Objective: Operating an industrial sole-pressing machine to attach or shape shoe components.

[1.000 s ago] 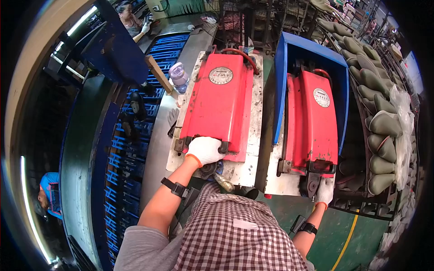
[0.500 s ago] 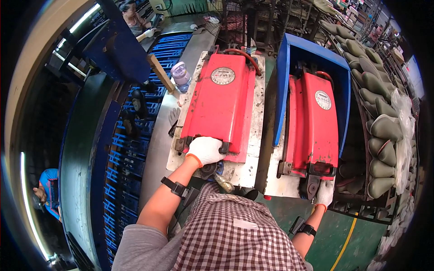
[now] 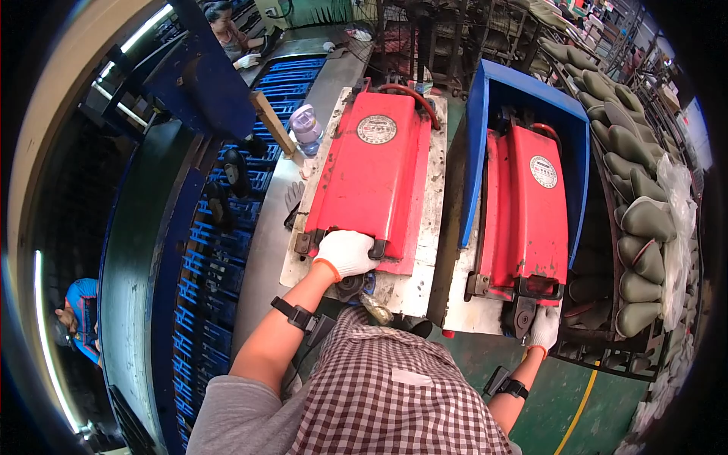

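Off at eleven o'clock, a co-worker's gloved hand (image 3: 246, 61) has sunk lower beside the blue rack (image 3: 294, 74). At twelve, the red machine (image 3: 362, 182) sits on a scuffed pale worktop (image 3: 413, 292), left hand (image 3: 346, 253) at its front edge; at one, a second red machine (image 3: 535, 216) has the right hand (image 3: 544, 328) by its front bracket (image 3: 522, 317). Whether either hand's fingers grip, I can't tell. Shoe forms (image 3: 638, 298) crowd two o'clock; green floor (image 3: 610, 402) spreads at three.

A dark-brown-and-white checked apron (image 3: 364, 413) bears a pale rectangular patch (image 3: 411, 376). Left of the apron is a grey sleeve (image 3: 231, 409). Ahead of the apron, the left hand (image 3: 346, 253) wears a white, orange-cuffed glove; right of the apron, the right hand (image 3: 544, 327) wears another. Black wrist straps (image 3: 518, 387) with dark boxes (image 3: 302, 318) flank the apron.
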